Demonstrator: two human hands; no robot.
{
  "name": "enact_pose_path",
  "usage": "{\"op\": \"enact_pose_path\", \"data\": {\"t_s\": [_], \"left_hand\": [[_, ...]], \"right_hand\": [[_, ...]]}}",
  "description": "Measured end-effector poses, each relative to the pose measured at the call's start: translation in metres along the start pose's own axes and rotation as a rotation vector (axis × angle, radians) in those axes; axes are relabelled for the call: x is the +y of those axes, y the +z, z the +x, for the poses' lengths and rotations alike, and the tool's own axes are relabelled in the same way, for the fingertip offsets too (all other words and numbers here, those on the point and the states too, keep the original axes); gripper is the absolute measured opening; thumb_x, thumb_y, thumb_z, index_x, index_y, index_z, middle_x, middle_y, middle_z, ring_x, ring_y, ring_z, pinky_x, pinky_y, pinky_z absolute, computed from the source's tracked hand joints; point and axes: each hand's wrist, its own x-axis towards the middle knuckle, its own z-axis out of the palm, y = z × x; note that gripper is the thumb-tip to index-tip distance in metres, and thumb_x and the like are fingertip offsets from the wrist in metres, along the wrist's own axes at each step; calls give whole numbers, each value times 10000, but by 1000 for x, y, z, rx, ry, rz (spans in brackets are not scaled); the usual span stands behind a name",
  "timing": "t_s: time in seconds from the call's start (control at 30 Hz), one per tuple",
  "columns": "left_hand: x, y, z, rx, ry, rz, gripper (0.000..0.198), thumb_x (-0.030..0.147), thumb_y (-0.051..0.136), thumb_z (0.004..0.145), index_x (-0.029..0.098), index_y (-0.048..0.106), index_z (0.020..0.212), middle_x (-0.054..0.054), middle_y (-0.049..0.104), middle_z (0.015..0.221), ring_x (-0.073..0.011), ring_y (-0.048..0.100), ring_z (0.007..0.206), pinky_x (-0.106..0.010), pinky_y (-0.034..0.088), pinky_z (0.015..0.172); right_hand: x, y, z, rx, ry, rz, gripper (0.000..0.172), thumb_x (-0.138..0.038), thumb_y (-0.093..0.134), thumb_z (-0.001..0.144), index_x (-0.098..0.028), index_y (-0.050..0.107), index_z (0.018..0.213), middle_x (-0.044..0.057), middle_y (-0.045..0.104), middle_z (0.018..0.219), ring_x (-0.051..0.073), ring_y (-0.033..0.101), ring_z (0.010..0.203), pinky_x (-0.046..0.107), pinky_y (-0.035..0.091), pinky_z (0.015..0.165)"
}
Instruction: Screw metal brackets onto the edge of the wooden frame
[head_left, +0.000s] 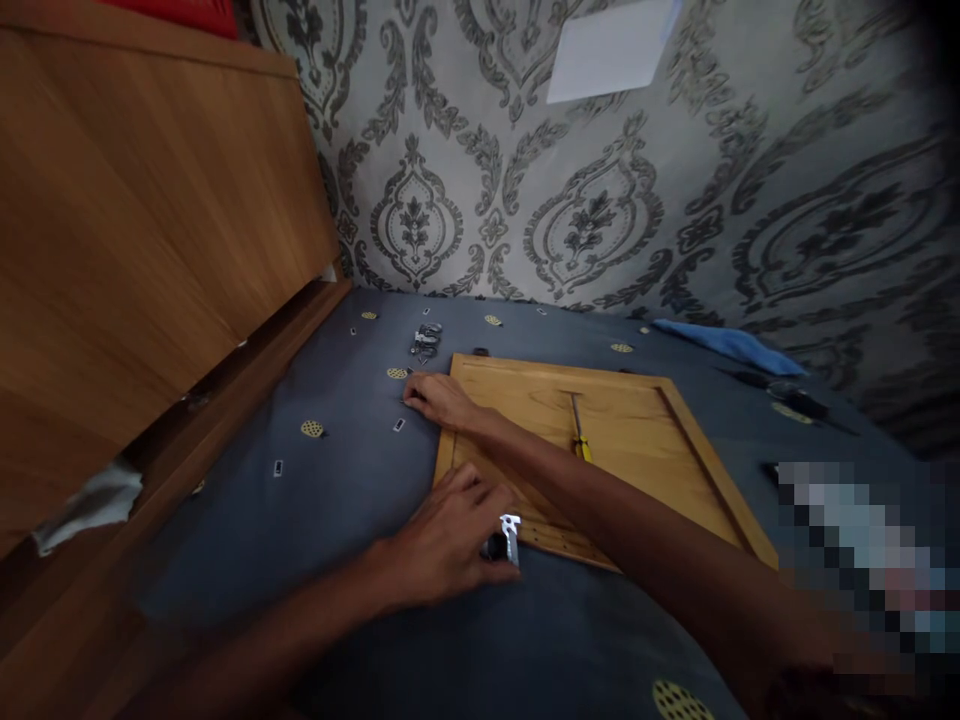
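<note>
My left hand (459,530) is curled round a shiny metal cabinet hinge (511,540) at the near left edge of a wooden cabinet door (622,490). Thumb below and fingers above, it keeps the hinge between them. My right hand (441,398) reaches across the door to just beyond its left edge, above the cloth. Its fingertips are pinched together; whatever they hold is too small to make out. A screwdriver (581,440) with a yellow handle lies on the door's panel. Several metal hinge parts (425,342) lie in a small heap behind my right hand.
Dark blue patterned cloth (352,540) covers the surface under the door. A wooden cabinet (150,220) stands along the left, with crumpled white material (94,505) at its base. Patterned wallpaper closes off the back. A blue cloth (727,345) and a dark tool (799,400) lie at right.
</note>
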Motion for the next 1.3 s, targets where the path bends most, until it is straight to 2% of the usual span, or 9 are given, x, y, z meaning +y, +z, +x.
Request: {"op": "enact_pose_path", "data": {"t_s": [0.1, 0.27, 0.47, 0.53, 0.6, 0.77, 0.93, 1.07, 1.3], "left_hand": [[-1, 1, 0, 14, 12, 8, 398, 350, 870, 857, 210, 539, 1026, -64, 646, 1102, -273, 544, 1099, -378, 482, 928], [-3, 1, 0, 24, 27, -10, 381, 356, 862, 863, 212, 557, 1042, -65, 663, 1106, -272, 549, 1095, -395, 494, 942], [-10, 6, -2, 69, 54, -17, 329, 326, 812, 897, 218, 584, 1108, -57, 663, 1100, -279, 551, 1124, -430, 502, 978], [-12, 8, -4, 103, 83, -41, 309, 290, 803, 896, 223, 591, 1111, -53, 670, 1094, -280, 558, 1119, -430, 507, 971], [-13, 9, -4, 112, 78, -69, 378, 257, 817, 872, 229, 585, 1169, -53, 682, 1111, -281, 571, 1121, -429, 520, 969], [-11, 8, -4, 102, 18, -113, 622, 198, 843, 823, 211, 514, 1351, -68, 700, 1166, -291, 591, 1195, -455, 535, 1032], [-10, 7, -5, 105, -30, -120, 652, 203, 832, 817, 236, 504, 1379, -70, 685, 1215, -300, 611, 1227, -472, 561, 1038], [-12, 9, -7, 115, -25, -135, 634, 258, 824, 832, 260, 501, 1377, -62, 674, 1216, -298, 628, 1212, -477, 593, 1008], [-14, 10, -8, 130, 5, -104, 566, 294, 814, 856, 256, 506, 1328, -67, 671, 1207, -301, 632, 1208, -478, 606, 993]], "right_hand": [[0, -1, -4, 63, -6, 33, 376, -385, 670, 1023, -165, 640, 1327, 108, 662, 1318, 241, 684, 1131, 461, 603, 957], [5, -1, -26, 262, 45, 146, 357, -386, 665, 1026, -166, 649, 1308, 105, 669, 1301, 235, 686, 1118, 454, 603, 954], [11, 0, -89, 492, 187, 378, 256, -379, 651, 1032, -141, 681, 1122, 56, 707, 1067, 177, 694, 929, 373, 602, 846], [9, -2, -115, 541, 229, 436, 187, -324, 621, 1023, -147, 676, 1009, 38, 704, 948, 160, 671, 857, 317, 572, 795], [6, -5, -140, 578, 267, 474, 156, -295, 594, 988, -162, 657, 935, 27, 691, 863, 150, 637, 789, 274, 528, 725], [-8, -11, -187, 606, 304, 527, 163, -328, 589, 935, -188, 612, 854, 19, 655, 787, 150, 594, 728, 267, 479, 664], [-22, -14, -217, 547, 296, 538, 132, -307, 598, 932, -199, 632, 864, 17, 662, 788, 151, 590, 715, 267, 472, 652], [-26, -11, -228, 496, 281, 517, 111, -281, 605, 937, -200, 646, 875, 12, 663, 784, 149, 597, 708, 266, 472, 653], [-25, -8, -227, 460, 247, 391, 96, -210, 583, 959, -199, 653, 894, 29, 674, 833, 165, 622, 780, 278, 469, 722]]}}
